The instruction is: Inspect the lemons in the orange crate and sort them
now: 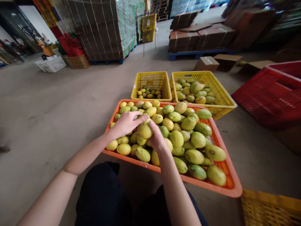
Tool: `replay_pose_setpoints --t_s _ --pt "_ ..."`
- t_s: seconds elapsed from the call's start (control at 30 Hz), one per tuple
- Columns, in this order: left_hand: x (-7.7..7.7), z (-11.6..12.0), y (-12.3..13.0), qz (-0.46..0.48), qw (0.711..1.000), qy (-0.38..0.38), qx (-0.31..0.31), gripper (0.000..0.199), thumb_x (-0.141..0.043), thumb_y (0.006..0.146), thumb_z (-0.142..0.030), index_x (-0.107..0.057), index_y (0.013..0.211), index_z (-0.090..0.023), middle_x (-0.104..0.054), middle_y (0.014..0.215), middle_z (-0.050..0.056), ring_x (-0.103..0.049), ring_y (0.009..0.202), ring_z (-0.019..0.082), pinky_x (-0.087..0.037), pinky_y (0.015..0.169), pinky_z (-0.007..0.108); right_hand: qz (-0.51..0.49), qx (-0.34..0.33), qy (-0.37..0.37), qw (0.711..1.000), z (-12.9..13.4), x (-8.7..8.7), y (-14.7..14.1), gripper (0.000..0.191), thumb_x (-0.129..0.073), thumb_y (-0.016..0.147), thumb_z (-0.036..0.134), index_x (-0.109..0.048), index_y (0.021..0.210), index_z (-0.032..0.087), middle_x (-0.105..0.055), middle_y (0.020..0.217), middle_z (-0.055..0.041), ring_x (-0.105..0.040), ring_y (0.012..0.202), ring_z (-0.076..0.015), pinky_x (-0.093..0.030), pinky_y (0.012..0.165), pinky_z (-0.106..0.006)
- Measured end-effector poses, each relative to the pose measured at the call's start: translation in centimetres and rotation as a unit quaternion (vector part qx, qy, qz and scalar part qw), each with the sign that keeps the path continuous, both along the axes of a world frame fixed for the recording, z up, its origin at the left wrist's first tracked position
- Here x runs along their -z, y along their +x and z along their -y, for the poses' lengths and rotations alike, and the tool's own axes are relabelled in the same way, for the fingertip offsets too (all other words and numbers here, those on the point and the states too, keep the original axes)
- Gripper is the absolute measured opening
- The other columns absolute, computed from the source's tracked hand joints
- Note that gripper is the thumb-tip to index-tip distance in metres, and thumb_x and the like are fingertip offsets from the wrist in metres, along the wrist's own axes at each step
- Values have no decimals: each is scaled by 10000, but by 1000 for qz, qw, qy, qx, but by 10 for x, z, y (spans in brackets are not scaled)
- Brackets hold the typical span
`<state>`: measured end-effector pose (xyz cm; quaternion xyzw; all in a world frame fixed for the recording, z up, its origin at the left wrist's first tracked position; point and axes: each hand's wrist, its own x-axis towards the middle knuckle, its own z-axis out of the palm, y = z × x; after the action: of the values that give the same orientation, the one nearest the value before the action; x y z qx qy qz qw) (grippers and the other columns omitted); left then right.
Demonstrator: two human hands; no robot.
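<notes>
Between my two hands is a yellow-green lemon (pixel 144 130), raised a little over an orange crate (pixel 225 175) full of lemons. My left hand (pixel 128 123) reaches over it from the left, its fingers lying on the top. From the right, my right hand (pixel 157 135) grips its side, thumb against the skin; the other fingers are mostly hidden. Yellow lemons (pixel 124 149) fill the crate's left part, while larger, greener ones (pixel 198 139) lie toward the right.
Behind the orange crate stand a yellow crate (pixel 133 94) with small lemons and a wider yellow crate (pixel 225 99) with larger ones. A red crate (pixel 265 91) is at right, another yellow crate (pixel 270 204) at lower right. Cardboard boxes (pixel 206 64) and wrapped pallets (pixel 98 28) stand farther back.
</notes>
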<state>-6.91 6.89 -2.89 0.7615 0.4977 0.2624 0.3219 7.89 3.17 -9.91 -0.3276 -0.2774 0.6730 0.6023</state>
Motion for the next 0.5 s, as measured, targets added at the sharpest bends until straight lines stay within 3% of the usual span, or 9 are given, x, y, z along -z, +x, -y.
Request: replay_pose_setpoints --t_s 0.1,0.2,0.27,0.33,0.43,0.5 --pt "-29 2 5 33 998 50 -10 397 -584 1025 -503 -761 1158 -173 -806 882 48 -716 671 160 -531 639 241 -63 28 -41 997 0 -1 1 473 -799 730 618 -733 1001 236 -791 919 -57 -767 1015 -326 -655 717 -408" --pt "-28 3 -10 -2 996 85 -14 298 -607 1011 -414 -757 1151 -198 -829 1018 51 -744 754 161 -561 737 258 -75 98 -74 990 -4 -1 12 380 -803 738 553 -695 922 239 -751 827 -36 -769 858 -279 -618 598 -340" --pt "-8 4 -22 -82 995 52 9 244 -631 991 -379 -772 1099 -213 -832 1003 40 -748 788 175 -554 771 278 -79 126 -84 985 -6 -1 19 365 -771 769 545 -691 944 234 -736 795 -23 -734 709 -227 -542 484 -287" --pt "22 9 -31 -175 983 -18 59 206 -670 965 -362 -789 1049 -215 -836 1007 53 -767 881 216 -546 810 302 -82 138 -90 983 -7 -2 24 378 -741 787 551 -693 961 219 -735 775 -19 -687 602 -192 -477 414 -263" --pt "66 25 -30 -277 945 -109 133 255 -739 929 -436 -794 1046 -216 -834 1102 83 -769 1032 281 -532 847 328 -96 160 -93 978 -8 -3 26 370 -759 772 528 -687 962 218 -737 771 -11 -690 599 -190 -473 405 -258" --pt "85 37 -22 -315 925 -135 165 381 -725 931 -544 -776 1090 -201 -825 1136 109 -766 1045 310 -530 829 344 -104 168 -90 976 -8 -3 26 367 -776 764 511 -690 966 217 -737 778 -14 -700 623 -195 -479 415 -259"
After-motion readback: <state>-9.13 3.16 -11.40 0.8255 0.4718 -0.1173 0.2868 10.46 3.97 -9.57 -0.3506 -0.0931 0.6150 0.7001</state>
